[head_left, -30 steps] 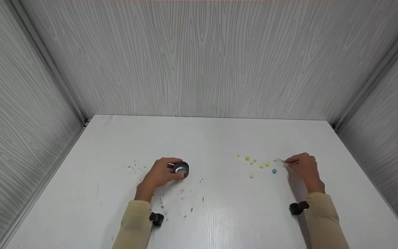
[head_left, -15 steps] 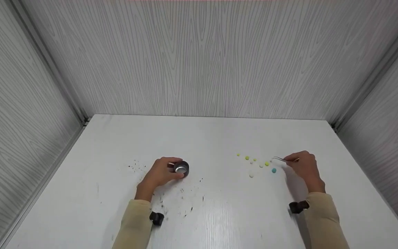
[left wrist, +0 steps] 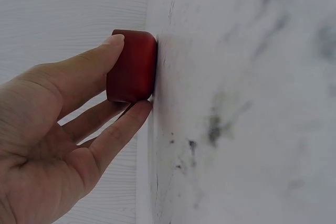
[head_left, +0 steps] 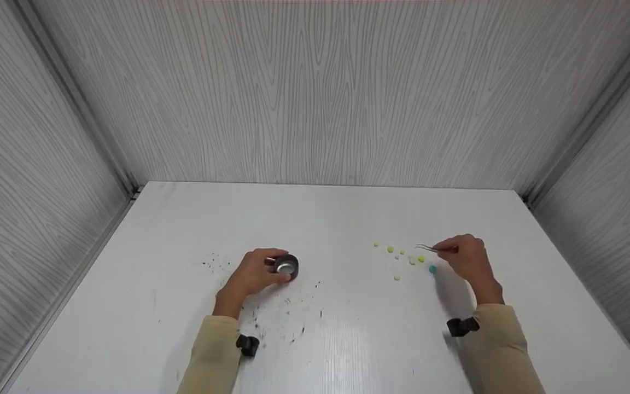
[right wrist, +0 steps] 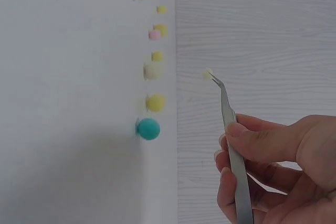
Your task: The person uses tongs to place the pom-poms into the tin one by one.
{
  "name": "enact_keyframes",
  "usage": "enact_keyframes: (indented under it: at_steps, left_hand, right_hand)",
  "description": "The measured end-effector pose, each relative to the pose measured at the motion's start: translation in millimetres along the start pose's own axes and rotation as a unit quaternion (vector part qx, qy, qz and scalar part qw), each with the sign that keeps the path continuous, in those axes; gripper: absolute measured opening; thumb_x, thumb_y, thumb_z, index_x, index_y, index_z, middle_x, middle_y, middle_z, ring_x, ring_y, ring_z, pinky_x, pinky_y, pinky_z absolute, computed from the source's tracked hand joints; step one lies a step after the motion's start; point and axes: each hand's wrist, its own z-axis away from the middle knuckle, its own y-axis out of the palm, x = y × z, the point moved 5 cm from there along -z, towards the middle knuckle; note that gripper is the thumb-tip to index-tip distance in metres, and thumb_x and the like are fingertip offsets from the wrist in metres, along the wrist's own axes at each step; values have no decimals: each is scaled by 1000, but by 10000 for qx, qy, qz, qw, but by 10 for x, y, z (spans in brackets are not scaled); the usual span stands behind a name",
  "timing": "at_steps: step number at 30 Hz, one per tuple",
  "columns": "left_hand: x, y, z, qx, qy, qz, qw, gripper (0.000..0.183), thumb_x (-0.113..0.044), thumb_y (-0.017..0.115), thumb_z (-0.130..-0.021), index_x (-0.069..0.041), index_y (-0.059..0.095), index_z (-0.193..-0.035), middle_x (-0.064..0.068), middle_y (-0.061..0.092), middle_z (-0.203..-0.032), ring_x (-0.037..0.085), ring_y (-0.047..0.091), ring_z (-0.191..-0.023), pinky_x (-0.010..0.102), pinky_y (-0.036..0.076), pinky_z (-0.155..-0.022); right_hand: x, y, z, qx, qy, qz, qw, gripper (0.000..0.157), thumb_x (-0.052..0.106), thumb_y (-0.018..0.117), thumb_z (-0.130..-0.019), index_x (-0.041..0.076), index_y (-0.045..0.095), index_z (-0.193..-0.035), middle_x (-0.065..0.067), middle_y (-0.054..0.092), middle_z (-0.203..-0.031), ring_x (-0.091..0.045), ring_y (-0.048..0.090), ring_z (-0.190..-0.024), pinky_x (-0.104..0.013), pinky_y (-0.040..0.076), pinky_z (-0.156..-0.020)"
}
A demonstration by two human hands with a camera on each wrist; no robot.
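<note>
In the head view, my left hand [head_left: 256, 272] grips a small round cup [head_left: 293, 272] by its sides, its shiny metal inside facing up. The left wrist view shows the cup's dark red outer wall [left wrist: 134, 66] between thumb and fingers, its base at the white tabletop. My right hand [head_left: 465, 261] pinches bent-tip tweezers [right wrist: 233, 129] above the table. At the tweezers' tip is a tiny pale yellow ball [right wrist: 207, 73]. Below and beside them several small balls lie scattered: a teal ball [right wrist: 148, 129], a yellow ball [right wrist: 156, 103], a pink ball [right wrist: 154, 35] and a cream ball [right wrist: 152, 71].
Dark smudges and specks [head_left: 257, 325] mark the white table [head_left: 315, 213] around the left forearm. Wood-grain panels [head_left: 315, 93] rise behind the table and along both sides. A black wrist camera [head_left: 462, 326] sits on each sleeve.
My right hand has lifted the tweezers and carried them leftward, over the scattered balls, with the tiny pale ball at the tip. The left hand and cup stay in place.
</note>
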Motion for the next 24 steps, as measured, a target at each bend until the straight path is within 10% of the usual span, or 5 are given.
enact_keyframes:
  at_steps: [24]
  left_hand:
    - [7,8,8,10,59,52,10000,53,-9,83,-87,-9,66,-138,18,66,-137,37,66,-124,51,54,-105]
  right_hand:
    - [774,622,-57,583,-813,-588,9932,16,-7,74,-87,2,83,-97,-17,77,-96,-31,70,-89,-35,56,-76]
